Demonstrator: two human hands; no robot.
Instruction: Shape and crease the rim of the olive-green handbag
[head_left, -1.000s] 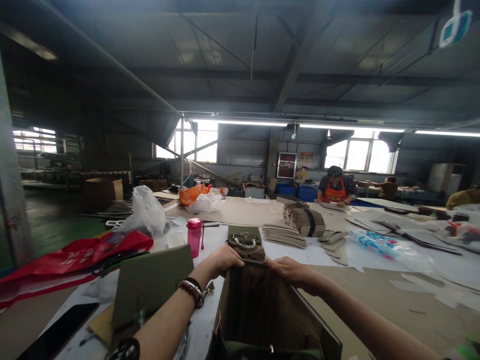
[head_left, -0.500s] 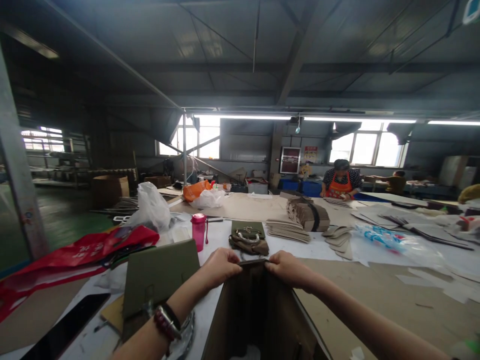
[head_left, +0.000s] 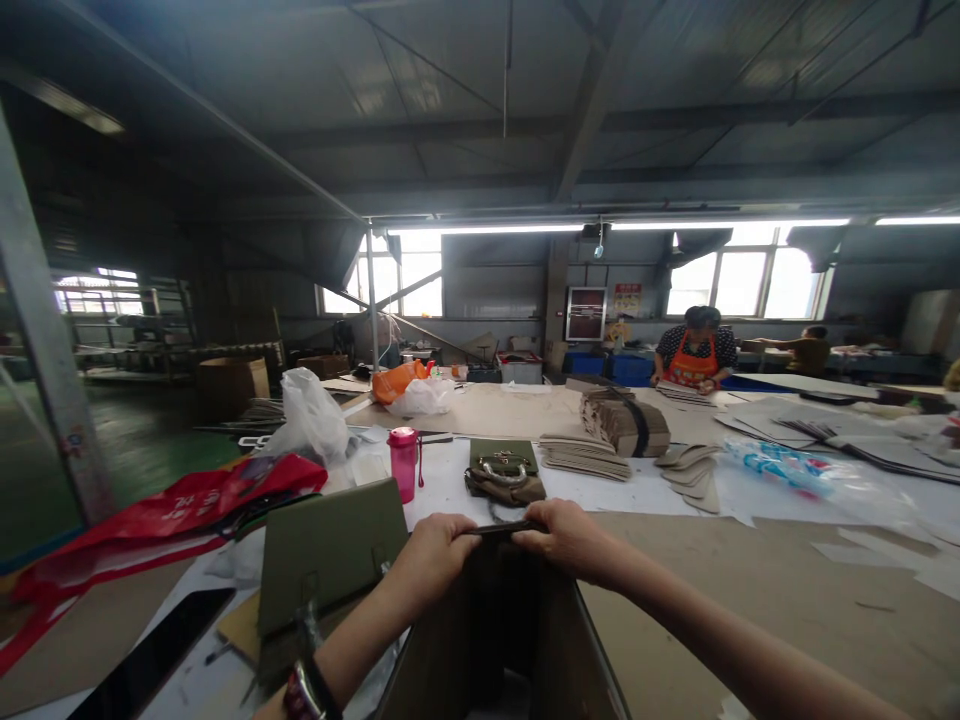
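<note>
Head view, looking along a long table (head_left: 750, 580). Gripping the far top edge of a dark open box (head_left: 510, 620) with the left hand (head_left: 433, 553) and the right hand (head_left: 564, 538), each grip clenched on that edge, fingertips nearly meeting at its middle. Box upright on the table right below the camera, mouth open upward. Just beyond the edge, an olive handbag (head_left: 504, 470) with a metal handle, lying flat. Left of it, a pink bottle (head_left: 403, 464), upright. Beside the left forearm, an olive panel (head_left: 330, 545), tilted. Farther left, a red bag (head_left: 172, 505), a white plastic bag (head_left: 307, 420) and a phone (head_left: 154, 660). Right of the handbag, a stack of cardboard pieces (head_left: 626, 425); behind it, a person in an orange apron (head_left: 694, 350).
</note>
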